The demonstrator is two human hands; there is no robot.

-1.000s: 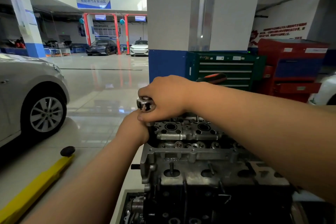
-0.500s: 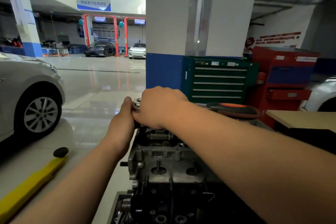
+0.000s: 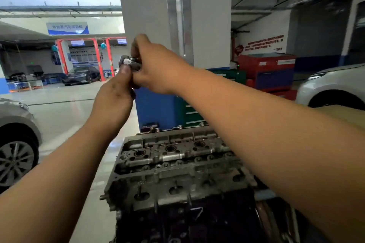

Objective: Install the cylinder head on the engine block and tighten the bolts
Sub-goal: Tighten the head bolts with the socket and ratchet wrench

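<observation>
Both hands up at 11 o'clock, well above the engine. Right hand (image 3: 156, 67) is curled round a chrome ratchet head (image 3: 128, 62). Left hand (image 3: 114, 92) pinches the same tool from below, thumb pressed on its face. Handle is hidden behind the hands. Cylinder head (image 3: 173, 160) sits on the dark engine block (image 3: 187, 219) at 6 o'clock. Grey car (image 3: 13, 134) at 8 o'clock, white car (image 3: 331, 87) at 3.

My left hand (image 3: 114, 94) and right hand (image 3: 156, 69) make two, on one ratchet (image 3: 129, 62) before the pillar (image 3: 209, 25). Below the pillar, one cylinder head (image 3: 177, 163), three round wells (image 3: 140, 152). Left of the pillar, one silver car (image 3: 11, 124), one dark car (image 3: 81, 75); right, one white car (image 3: 331, 85), one green cabinet (image 3: 230, 75), one red cabinet (image 3: 266, 71).
</observation>
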